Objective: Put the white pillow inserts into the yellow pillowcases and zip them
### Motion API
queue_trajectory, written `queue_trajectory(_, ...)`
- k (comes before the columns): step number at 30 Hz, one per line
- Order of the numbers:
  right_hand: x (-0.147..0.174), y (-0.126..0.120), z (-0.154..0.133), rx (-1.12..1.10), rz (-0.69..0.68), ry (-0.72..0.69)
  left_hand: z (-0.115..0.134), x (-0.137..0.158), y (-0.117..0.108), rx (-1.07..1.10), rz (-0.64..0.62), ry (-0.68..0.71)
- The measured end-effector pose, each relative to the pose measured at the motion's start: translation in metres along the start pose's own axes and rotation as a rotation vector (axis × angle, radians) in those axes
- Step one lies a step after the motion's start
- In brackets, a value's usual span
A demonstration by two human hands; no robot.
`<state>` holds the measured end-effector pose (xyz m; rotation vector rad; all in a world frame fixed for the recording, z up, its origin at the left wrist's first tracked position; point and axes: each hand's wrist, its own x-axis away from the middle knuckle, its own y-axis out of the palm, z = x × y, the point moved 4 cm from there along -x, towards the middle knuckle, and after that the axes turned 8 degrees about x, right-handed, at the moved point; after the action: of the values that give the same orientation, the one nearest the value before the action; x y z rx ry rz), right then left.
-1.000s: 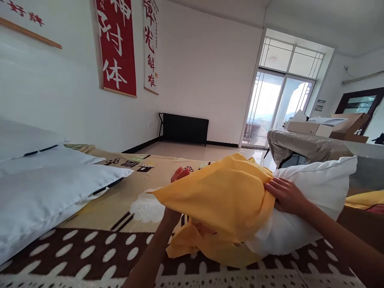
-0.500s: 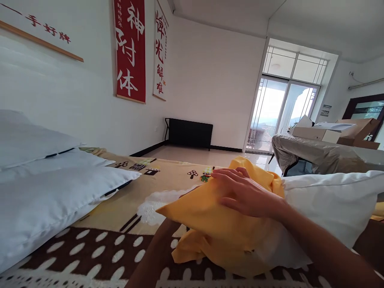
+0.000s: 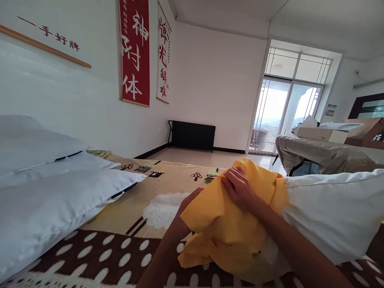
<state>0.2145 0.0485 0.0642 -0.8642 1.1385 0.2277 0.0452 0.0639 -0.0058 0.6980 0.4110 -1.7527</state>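
We look over a soft blanket point(image 3: 117, 224), which is beige with printed small mushrooms and a fluffy white patch, and has a brown band with pale oval spots nearer to us. On this band, in front of the person, lies the yellow cover point(image 3: 231, 224), much crumpled, around one end of a white pillow point(image 3: 336, 216); the rest of the pillow comes out to the right. The right hand point(image 3: 240, 186) is on top of the cover, with bent fingers gathering its cloth. The left hand point(image 3: 190, 200) is at the left edge of the cover; its fingers go behind the fabric, so we cannot really tell if they are pinching it or spread. On the left side of the blanket, white pillows point(image 3: 60, 200) lie one upon another.

Around us the walls are white. A red scroll point(image 3: 135, 60) and a white scroll point(image 3: 163, 60) hang on the left one. A black panel point(image 3: 192, 135) stands low near the far wall, on the shiny floor point(image 3: 177, 154). To the right we see a bright glass door point(image 3: 273, 116), and nearer, a plastic-covered table point(image 3: 330, 154) bearing open boxes point(image 3: 363, 132).
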Motion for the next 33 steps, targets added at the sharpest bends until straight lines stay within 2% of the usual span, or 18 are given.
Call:
queue_trajectory(3,-0.001,-0.003,-0.005,0.035,0.037,-0.035,0.015,0.002,0.016,-0.204,-0.156,0.196)
queue_trajectory(6,-0.001,-0.005,-0.008,0.066,0.045,-0.061,0.027,0.008,0.023,-0.429,-0.114,0.423)
queue_trajectory(8,-0.002,-0.005,-0.008,0.079,0.040,-0.063,0.028,0.011,0.021,-0.443,-0.075,0.462)
queue_trajectory(10,-0.004,-0.005,-0.007,0.094,0.022,-0.053,0.023,0.011,0.014,-0.341,-0.007,0.391)
queue_trajectory(15,-0.010,-0.006,-0.009,0.117,-0.033,-0.055,0.004,0.011,-0.013,0.143,0.399,0.098)
queue_trajectory(17,-0.012,-0.009,-0.013,0.103,-0.051,-0.048,0.004,0.011,-0.018,0.292,0.481,0.034)
queue_trajectory(19,-0.014,-0.014,-0.023,0.076,-0.083,-0.049,0.010,0.010,-0.018,0.329,0.490,-0.005)
queue_trajectory(21,-0.017,-0.017,-0.036,0.049,-0.152,-0.071,0.019,0.011,-0.018,0.268,0.477,-0.027)
queue_trajectory(25,-0.023,-0.011,-0.061,0.012,-0.318,-0.075,0.031,0.014,-0.014,0.160,0.379,-0.009)
queue_trajectory(27,-0.026,-0.004,-0.066,-0.022,-0.358,-0.053,0.030,0.015,-0.013,0.193,0.324,-0.015)
queue_trajectory(31,-0.027,0.004,-0.062,-0.140,-0.377,0.008,0.011,0.011,-0.019,0.289,0.334,-0.136)
queue_trajectory(33,-0.027,0.005,-0.054,-0.181,-0.345,0.067,0.008,0.007,-0.022,0.181,0.314,-0.076)
